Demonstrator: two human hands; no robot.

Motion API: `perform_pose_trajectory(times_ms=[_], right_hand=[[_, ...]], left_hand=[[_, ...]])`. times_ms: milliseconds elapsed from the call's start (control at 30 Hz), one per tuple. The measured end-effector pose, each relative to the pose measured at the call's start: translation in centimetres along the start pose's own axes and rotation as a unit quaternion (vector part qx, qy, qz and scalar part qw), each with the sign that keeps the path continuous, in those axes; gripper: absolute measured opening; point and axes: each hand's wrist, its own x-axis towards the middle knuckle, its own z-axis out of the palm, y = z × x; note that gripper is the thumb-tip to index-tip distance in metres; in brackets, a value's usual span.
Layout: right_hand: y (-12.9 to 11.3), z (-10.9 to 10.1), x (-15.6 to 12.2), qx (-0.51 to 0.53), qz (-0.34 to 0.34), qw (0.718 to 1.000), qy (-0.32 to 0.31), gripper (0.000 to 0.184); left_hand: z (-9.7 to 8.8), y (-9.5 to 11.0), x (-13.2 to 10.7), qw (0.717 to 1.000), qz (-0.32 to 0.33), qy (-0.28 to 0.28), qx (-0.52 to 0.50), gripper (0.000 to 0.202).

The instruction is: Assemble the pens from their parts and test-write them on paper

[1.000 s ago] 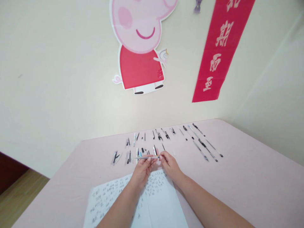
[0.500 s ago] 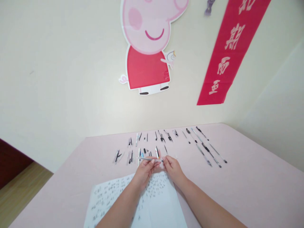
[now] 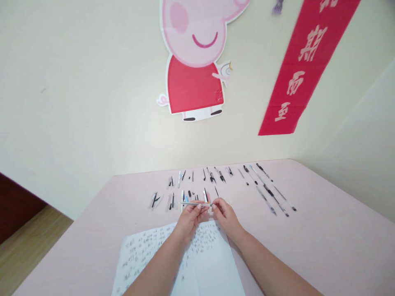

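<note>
A slim pen (image 3: 193, 203) lies level between my hands, above the far edge of a sheet of paper (image 3: 212, 263) with handwriting on it. My left hand (image 3: 191, 216) is closed around the pen's middle, thumb on top. At the pen's right end, my right hand (image 3: 225, 212) pinches with thumb and fingertips; the small part between them is mostly hidden. Just beyond my hands lie pen parts, among them a short black cap (image 3: 189, 193) and a thin dark refill (image 3: 216, 191).
Taken-apart pens (image 3: 155, 200) lie in two rows along the back of the pink table (image 3: 324, 246). Several whole pens (image 3: 275, 200) are at the right. Behind the table, the wall carries a cartoon pig cutout (image 3: 196, 84) and a red banner (image 3: 296, 82).
The view has shifted slightly, so the wall pictures sit a little further right. Both hands stay in nearly the same place, still on the pen.
</note>
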Motion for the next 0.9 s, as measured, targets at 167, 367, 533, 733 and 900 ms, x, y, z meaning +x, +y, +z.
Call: perform_pose_trajectory(times_ms=[167,367,533,733,900], right_hand=[[0.42,0.11,0.05,-0.024,0.005,1.000,0.000,0.033],[0.10,0.00,0.01,0.009,0.039,0.999,-0.002,0.042],[-0.34,-0.16,-0.04,0.021,0.020,1.000,-0.001,0.025],[-0.22,-0.05,0.04,0.006,-0.005,1.000,-0.009,0.022],[0.17,0.09,0.06,-0.014,0.015,1.000,-0.009,0.039]], left_hand=[[0.19,0.15,-0.20,1.000,-0.012,0.009,0.006,0.018],[0.12,0.07,-0.10,1.000,-0.009,0.007,0.004,0.017],[0.17,0.15,0.02,1.000,-0.011,0.018,-0.013,0.015],[0.18,0.13,0.05,1.000,-0.011,0.007,-0.009,0.018],[0.22,0.13,-0.05,1.000,-0.018,0.002,0.002,0.018]])
